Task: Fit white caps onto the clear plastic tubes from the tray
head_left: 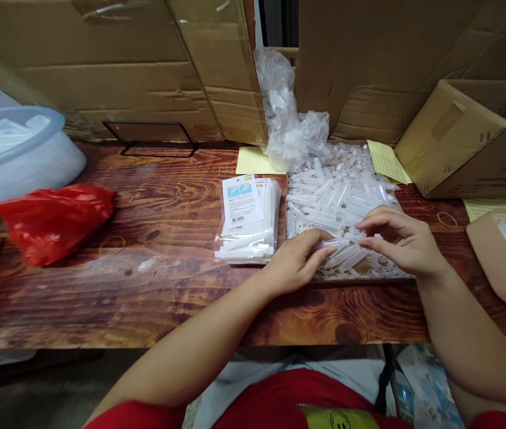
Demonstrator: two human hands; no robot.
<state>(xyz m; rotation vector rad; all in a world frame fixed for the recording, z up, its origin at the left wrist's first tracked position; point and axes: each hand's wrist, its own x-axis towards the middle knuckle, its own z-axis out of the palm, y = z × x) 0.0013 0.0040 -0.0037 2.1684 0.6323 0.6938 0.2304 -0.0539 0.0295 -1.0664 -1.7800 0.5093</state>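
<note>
My left hand [300, 260] is closed, thumb and fingers pinching a small translucent plastic tube [334, 243] that points to the right. My right hand [407, 239] hovers just right of the tube, thumb and forefinger parted with a small gap; nothing can be made out between them. Both hands are over a shallow cardboard tray [364, 279] heaped with clear and whitish plastic pieces [337, 196]. Left of the tray lies a stack of clear packets with printed cards [244, 205], holding white strips at their lower ends.
A red plastic bag [56, 220] and a pale blue basin [51, 134] of white pieces stand left. Crumpled clear plastic [297, 131] lies behind the tray. An open cardboard box [453, 137] and a beige container [485, 250] are right. A black wire stand [154, 154] sits at the back.
</note>
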